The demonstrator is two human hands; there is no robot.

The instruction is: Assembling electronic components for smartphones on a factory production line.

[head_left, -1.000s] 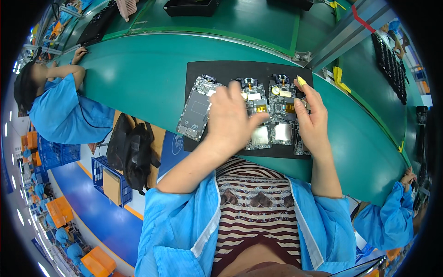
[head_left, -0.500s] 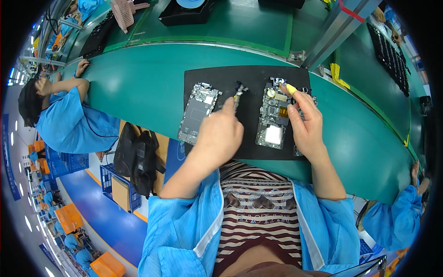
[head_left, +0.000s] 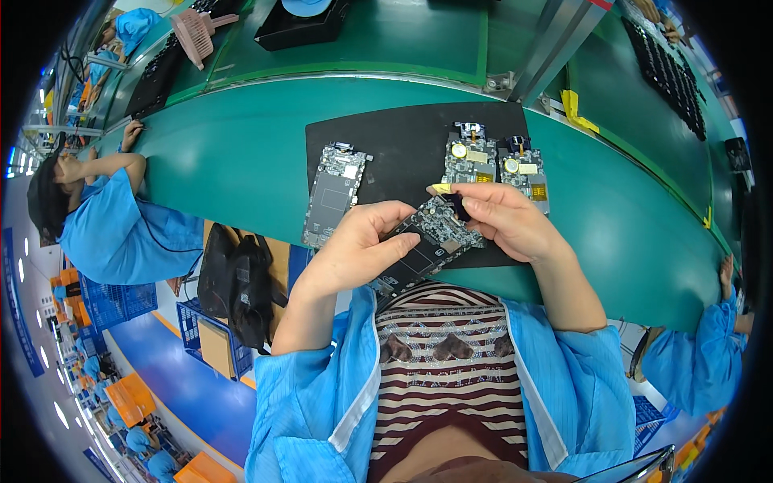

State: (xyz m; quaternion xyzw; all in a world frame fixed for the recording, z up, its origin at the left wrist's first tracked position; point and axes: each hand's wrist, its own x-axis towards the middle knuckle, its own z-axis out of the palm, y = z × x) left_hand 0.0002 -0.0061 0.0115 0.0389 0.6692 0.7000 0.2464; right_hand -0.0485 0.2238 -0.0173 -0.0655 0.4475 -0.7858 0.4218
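My left hand (head_left: 366,241) grips a circuit board (head_left: 420,251) by its edge, thumb lying across its dark face. The board is tilted above the front of a black mat (head_left: 386,173). At the board's upper end, my right hand (head_left: 507,219) is closed, thumb and index finger pinching a small black part (head_left: 460,207) against it or just over it. Yellow wrapping (head_left: 440,189) covers the right index fingertip. Another circuit board (head_left: 332,201) lies on the mat to the left. To the right lie two boards with round gold discs, one board (head_left: 470,153) partly hidden by my hand, the other board (head_left: 529,167) beside it.
The mat lies on a green workbench (head_left: 241,153). A metal post (head_left: 555,48) rises at the far right behind it. Co-workers in blue sit at left (head_left: 133,217) and right (head_left: 696,350). A black bag (head_left: 241,274) sits left of me, below bench level.
My left hand has left the small part between the boards and now holds a circuit board. The right hand has moved left from the right-hand boards to it. The view has shifted slightly.
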